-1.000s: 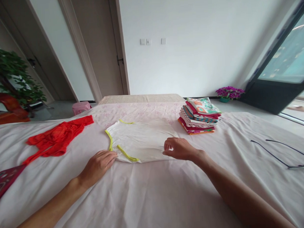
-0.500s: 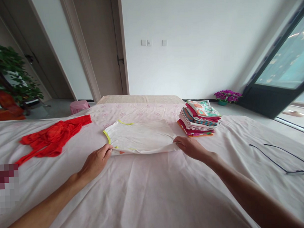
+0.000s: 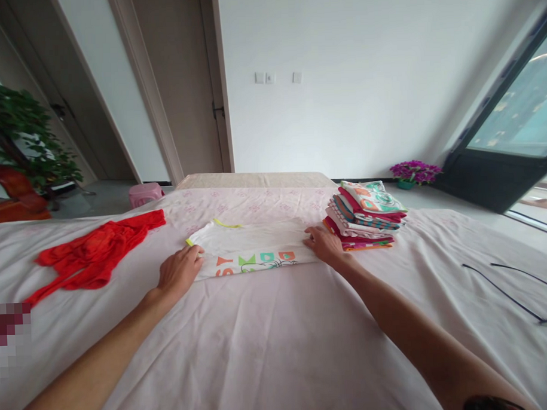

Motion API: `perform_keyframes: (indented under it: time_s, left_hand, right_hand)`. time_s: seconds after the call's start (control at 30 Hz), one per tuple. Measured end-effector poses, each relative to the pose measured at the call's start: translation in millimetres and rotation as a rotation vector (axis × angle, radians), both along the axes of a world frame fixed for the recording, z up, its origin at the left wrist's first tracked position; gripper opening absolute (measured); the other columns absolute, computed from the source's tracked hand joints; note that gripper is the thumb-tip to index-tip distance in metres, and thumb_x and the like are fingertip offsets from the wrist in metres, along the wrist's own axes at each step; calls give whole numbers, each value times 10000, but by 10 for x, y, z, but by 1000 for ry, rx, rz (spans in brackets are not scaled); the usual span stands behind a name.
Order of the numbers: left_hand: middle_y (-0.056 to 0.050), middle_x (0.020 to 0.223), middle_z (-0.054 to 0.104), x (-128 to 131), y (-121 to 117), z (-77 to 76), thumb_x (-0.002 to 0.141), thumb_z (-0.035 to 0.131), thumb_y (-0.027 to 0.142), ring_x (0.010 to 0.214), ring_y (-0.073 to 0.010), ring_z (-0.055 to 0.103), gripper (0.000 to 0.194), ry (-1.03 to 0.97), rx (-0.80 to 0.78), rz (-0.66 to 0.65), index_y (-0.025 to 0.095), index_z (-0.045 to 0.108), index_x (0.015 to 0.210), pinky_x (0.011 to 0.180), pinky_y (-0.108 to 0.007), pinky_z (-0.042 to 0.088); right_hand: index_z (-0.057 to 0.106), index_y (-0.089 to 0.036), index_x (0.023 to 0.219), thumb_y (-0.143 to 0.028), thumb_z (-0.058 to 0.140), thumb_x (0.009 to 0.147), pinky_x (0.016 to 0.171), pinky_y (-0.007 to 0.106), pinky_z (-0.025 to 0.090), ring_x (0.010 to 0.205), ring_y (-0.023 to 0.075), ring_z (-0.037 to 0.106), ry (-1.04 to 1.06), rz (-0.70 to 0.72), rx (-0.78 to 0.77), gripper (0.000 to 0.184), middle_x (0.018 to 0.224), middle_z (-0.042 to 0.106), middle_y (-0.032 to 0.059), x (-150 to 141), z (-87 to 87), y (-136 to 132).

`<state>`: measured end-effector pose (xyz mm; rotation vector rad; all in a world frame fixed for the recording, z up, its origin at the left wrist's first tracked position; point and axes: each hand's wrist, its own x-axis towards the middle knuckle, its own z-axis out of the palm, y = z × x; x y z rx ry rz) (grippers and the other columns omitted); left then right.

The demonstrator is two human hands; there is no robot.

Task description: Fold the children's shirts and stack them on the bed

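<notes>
A white shirt [image 3: 252, 237] with yellow edging lies in front of me, its near part folded over so that coloured letters and a line drawing face up. My left hand [image 3: 181, 269] grips its left end, fingers closed on the cloth beside the yellow trim. At the opposite end my right hand [image 3: 323, 244] has its fingers closed on the shirt's edge. Just beyond that hand stands a stack of folded clothes [image 3: 366, 217] in several colours, with a white printed piece on top.
A pale sheet [image 3: 260, 349] covers the wide surface. Red clothing [image 3: 95, 250] lies crumpled at left, and glasses [image 3: 505, 289] rest at right. Behind are a pink stool [image 3: 146, 194], a pot of purple flowers [image 3: 416, 173] and a leafy plant [image 3: 19, 130].
Both hands have carried the shirt's near edge away from me and laid it over, bringing the printed letters into sight. The view has shifted slightly.
</notes>
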<state>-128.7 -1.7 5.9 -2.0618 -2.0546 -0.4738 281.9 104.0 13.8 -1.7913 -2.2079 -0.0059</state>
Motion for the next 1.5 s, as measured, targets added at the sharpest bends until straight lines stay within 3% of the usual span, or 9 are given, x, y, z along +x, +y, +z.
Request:
perform_keyframes:
  time_s: [0.1,0.27,0.53,0.7,0.87,1.03,1.1,1.23,1.5]
  left_hand:
    - [-93,1058,687,-23,-140,23,905,511,289,981,-247,621,194,112,186,-211,220,641,1032,839,-372,447]
    - [-76,1113,685,-68,-350,11,890,550,260,1034,-237,608,256,134,115,-505,246,648,1126,912,-393,446]
    - [-74,949,716,-74,-271,49,809,455,68,901,-235,636,354,114,118,-406,225,709,1000,864,-387,472]
    - [-49,917,707,-103,-649,131,798,460,69,873,-223,626,325,172,47,-464,229,695,956,842,-381,464]
    - [-27,984,721,8,-921,232,855,574,311,924,-218,645,197,95,-41,-437,276,692,1008,907,-392,462]
    - [-79,1215,679,486,-562,230,961,397,431,1180,-231,584,390,-53,-22,-409,218,667,1147,1042,-403,424]
    - [-140,1364,584,723,-330,110,969,366,432,1321,-265,479,474,-79,-39,-393,154,606,1268,1098,-434,376]
    - [-206,1503,416,1026,-6,-194,961,376,437,1424,-325,333,565,-67,-131,-289,111,465,1414,1136,-504,295]
    - [-163,1581,294,772,113,-336,920,320,641,1452,-395,230,679,-24,-237,-181,275,369,1489,1105,-637,172]
  right_hand:
    - [621,-208,1186,-356,487,934,764,306,464,1006,233,614,-6,103,131,321,1164,641,99,75,78,-190]
    - [646,-229,1161,-158,550,816,883,308,434,1015,203,591,-72,501,61,365,1099,656,63,181,100,-520]
    - [713,-210,1011,-19,427,788,802,305,411,917,203,551,-207,456,90,410,942,646,74,152,69,-501]
    - [719,-212,906,-22,428,726,782,314,423,848,200,550,-168,576,62,390,846,642,63,315,139,-848]
    - [678,-238,1147,-156,447,845,868,348,487,971,221,623,70,530,-55,389,1052,693,72,361,236,-1052]
    - [478,-157,1412,-342,314,998,1070,419,415,1286,259,502,117,511,-9,481,1408,530,134,-175,289,-923]
    - [402,-119,1461,-324,312,1008,1140,435,333,1414,264,345,33,669,-6,505,1495,433,151,-512,198,-861]
    - [332,-104,1499,-364,345,1009,1163,480,278,1450,296,268,-41,669,-36,555,1549,336,174,-1027,-89,-715]
    - [232,-122,1547,-504,229,1014,1196,468,137,1488,264,146,-164,455,-175,656,1610,182,135,-853,-225,-153]
